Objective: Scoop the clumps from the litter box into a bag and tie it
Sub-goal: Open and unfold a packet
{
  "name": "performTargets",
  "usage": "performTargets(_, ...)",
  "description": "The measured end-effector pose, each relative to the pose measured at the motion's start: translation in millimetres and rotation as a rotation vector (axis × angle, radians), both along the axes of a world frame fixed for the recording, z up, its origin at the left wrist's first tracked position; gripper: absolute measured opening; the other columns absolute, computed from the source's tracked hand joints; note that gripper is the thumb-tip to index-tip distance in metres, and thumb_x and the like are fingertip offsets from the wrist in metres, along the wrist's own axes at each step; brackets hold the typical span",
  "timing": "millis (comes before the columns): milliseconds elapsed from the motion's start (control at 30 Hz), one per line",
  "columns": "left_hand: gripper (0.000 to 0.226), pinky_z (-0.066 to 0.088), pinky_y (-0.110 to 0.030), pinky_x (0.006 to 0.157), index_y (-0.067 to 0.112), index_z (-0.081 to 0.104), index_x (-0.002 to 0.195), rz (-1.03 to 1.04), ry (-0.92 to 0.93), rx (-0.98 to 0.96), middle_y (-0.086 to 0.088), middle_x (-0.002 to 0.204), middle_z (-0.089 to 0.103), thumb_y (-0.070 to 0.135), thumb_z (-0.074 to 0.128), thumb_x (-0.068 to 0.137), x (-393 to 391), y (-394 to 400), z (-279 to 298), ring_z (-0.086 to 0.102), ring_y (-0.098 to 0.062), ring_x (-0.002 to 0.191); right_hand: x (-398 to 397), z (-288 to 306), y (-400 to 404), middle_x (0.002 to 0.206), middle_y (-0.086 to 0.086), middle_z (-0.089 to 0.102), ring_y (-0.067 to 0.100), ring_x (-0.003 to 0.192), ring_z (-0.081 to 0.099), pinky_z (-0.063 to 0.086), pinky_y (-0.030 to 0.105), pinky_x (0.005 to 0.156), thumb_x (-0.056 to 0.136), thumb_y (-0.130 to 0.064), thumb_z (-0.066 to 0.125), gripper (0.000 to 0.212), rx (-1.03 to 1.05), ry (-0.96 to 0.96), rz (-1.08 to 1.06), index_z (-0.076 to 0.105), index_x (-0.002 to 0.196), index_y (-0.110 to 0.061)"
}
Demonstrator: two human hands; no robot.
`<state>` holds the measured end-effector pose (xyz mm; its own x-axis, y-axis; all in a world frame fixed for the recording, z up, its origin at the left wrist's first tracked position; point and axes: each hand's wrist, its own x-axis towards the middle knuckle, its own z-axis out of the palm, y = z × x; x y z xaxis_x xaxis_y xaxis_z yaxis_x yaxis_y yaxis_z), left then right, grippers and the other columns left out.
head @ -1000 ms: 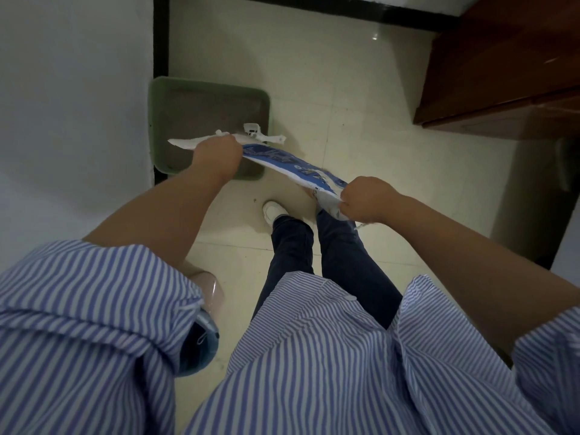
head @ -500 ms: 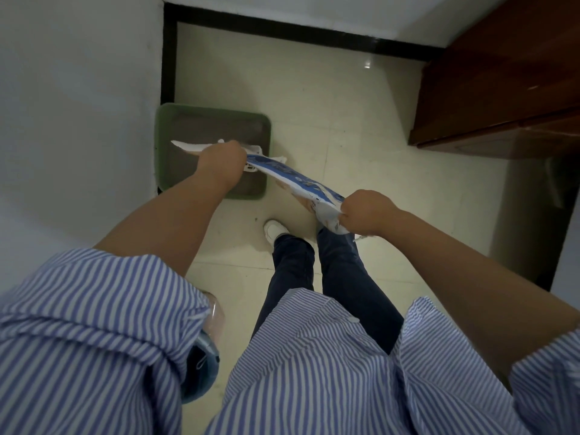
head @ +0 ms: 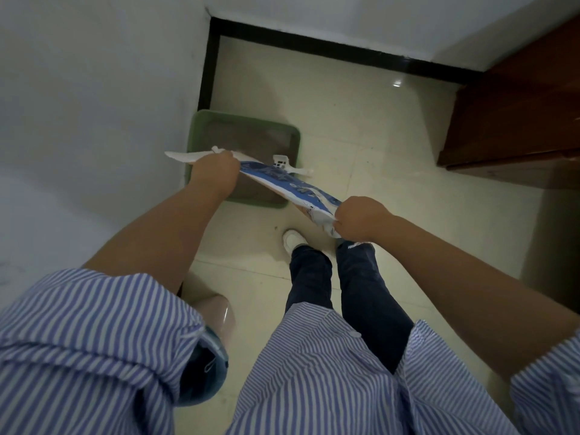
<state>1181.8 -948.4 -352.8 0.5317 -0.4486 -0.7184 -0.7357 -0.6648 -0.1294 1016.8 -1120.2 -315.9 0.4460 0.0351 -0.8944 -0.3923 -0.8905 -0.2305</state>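
Nearest are striped shirt sleeves (head: pixel 94 334), dark trousers (head: pixel 345 296) and a white shoe (head: pixel 292 239) on the pale tiled floor (head: pixel 392 189). Above the shoe, both hands hold a blue-and-white plastic bag (head: pixel 288 183) stretched flat and taut between them. The right hand (head: pixel 361 219) is curled round the bag's near right end, with crumpled white plastic bunched under its knuckles. The left hand (head: pixel 215 172) is curled round the far left end, and a white tail of plastic sticks out past it to the left. The fingertips of both hands are hidden, so exactly how they pinch cannot be told.

Beyond the bag, a green litter box (head: pixel 296 136) sits against the left wall, with a white scoop (head: pixel 287 164) resting at its right side. The bag looks flat, so probably no clumps are in it yet; opening it, scooping and tying seem still to come.
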Motion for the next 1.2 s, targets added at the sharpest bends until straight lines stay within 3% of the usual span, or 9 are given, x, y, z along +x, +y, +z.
performTargets(200,0.033,0.042,-0.036,0.096,-0.001,0.051,0.125,0.002,0.015,0.013,-0.019,0.129,0.049,-0.004,0.037,0.096,-5.4,9.0,-2.9,0.053,-0.031,0.116,-0.7,6.6,7.5,0.060,-0.002,0.032,0.018,0.069,0.044,0.037,0.028,0.065,0.094,-0.019,0.037,0.038,-0.006,0.006,0.121,0.033,0.056,-0.011)
performTargets(400,0.033,0.044,-0.036,0.093,-0.001,0.055,0.122,0.009,0.060,-0.013,-0.016,0.126,0.053,-0.004,0.039,0.093,-32.3,0.5,-8.5,0.055,-0.031,0.115,-24.1,9.2,-0.1,0.068,0.000,0.044,0.016,0.075,0.045,0.033,0.020,0.054,0.092,-0.017,0.041,0.026,-0.004,0.070,0.071,0.062,0.100,-0.004)
performTargets(500,0.034,0.043,-0.037,0.094,0.000,0.055,0.122,0.009,0.085,-0.048,-0.018,0.127,0.052,-0.004,0.039,0.092,-43.1,-6.8,-15.2,0.053,-0.032,0.116,-35.3,10.3,-5.7,0.079,0.005,0.052,0.016,0.078,0.046,0.039,0.024,0.065,0.092,-0.018,0.041,0.029,-0.033,0.079,0.085,0.062,0.105,-0.004)
performTargets(633,0.034,0.045,-0.038,0.092,0.000,0.055,0.122,-0.010,0.089,-0.088,-0.017,0.126,0.051,-0.004,0.040,0.092,-51.3,-19.5,-19.9,0.054,-0.032,0.115,-47.9,12.0,-13.4,0.082,0.008,0.055,0.016,0.078,0.048,0.037,0.021,0.059,0.094,-0.020,0.039,0.032,-0.052,0.098,0.088,0.062,0.108,-0.003)
performTargets(800,0.031,0.045,-0.040,0.092,-0.002,0.055,0.121,0.011,0.104,-0.128,-0.020,0.123,0.055,-0.003,0.041,0.093,-50.3,-32.7,-20.3,0.055,-0.035,0.113,-52.9,17.4,-21.2,0.061,-0.001,0.038,0.019,0.076,0.046,0.029,0.018,0.050,0.095,-0.021,0.038,0.034,-0.069,0.095,0.067,0.062,0.105,0.000)
performTargets(900,0.031,0.045,-0.042,0.092,-0.003,0.054,0.122,-0.011,0.066,-0.145,-0.020,0.124,0.052,-0.001,0.040,0.094,-41.6,-37.1,-15.6,0.055,-0.037,0.113,-45.6,19.0,-23.0,0.083,0.008,0.059,0.018,0.078,0.048,0.037,0.023,0.058,0.094,-0.020,0.040,0.033,-0.080,0.094,0.049,0.060,0.111,-0.001)
performTargets(1033,0.031,0.043,-0.043,0.093,-0.005,0.054,0.122,0.000,0.041,-0.148,-0.022,0.126,0.050,0.000,0.040,0.095,-24.0,-33.5,-10.4,0.052,-0.038,0.115,-29.2,18.2,-19.1,0.107,0.014,0.062,0.022,0.086,0.055,0.038,0.024,0.064,0.093,-0.016,0.042,0.032,-0.077,0.077,0.059,0.059,0.116,-0.001)
performTargets(1133,0.032,0.040,-0.043,0.096,-0.005,0.052,0.124,0.045,0.027,-0.146,-0.024,0.128,0.049,0.000,0.038,0.096,-9.8,-23.0,-6.8,0.050,-0.037,0.117,-11.6,17.2,-14.3,0.085,0.009,0.060,0.018,0.074,0.047,0.032,0.022,0.052,0.094,-0.014,0.040,0.027,-0.060,0.029,0.099,0.061,0.102,0.000)
performTargets(1200,0.032,0.040,-0.042,0.098,-0.006,0.050,0.126,0.062,0.009,-0.124,-0.024,0.129,0.048,-0.001,0.038,0.096,-1.7,-14.6,-3.4,0.050,-0.035,0.118,0.9,16.8,-10.8,0.062,0.000,0.040,0.013,0.056,0.037,0.024,0.018,0.046,0.094,-0.014,0.039,0.027,-0.075,-0.013,0.100,0.051,0.072,-0.004)
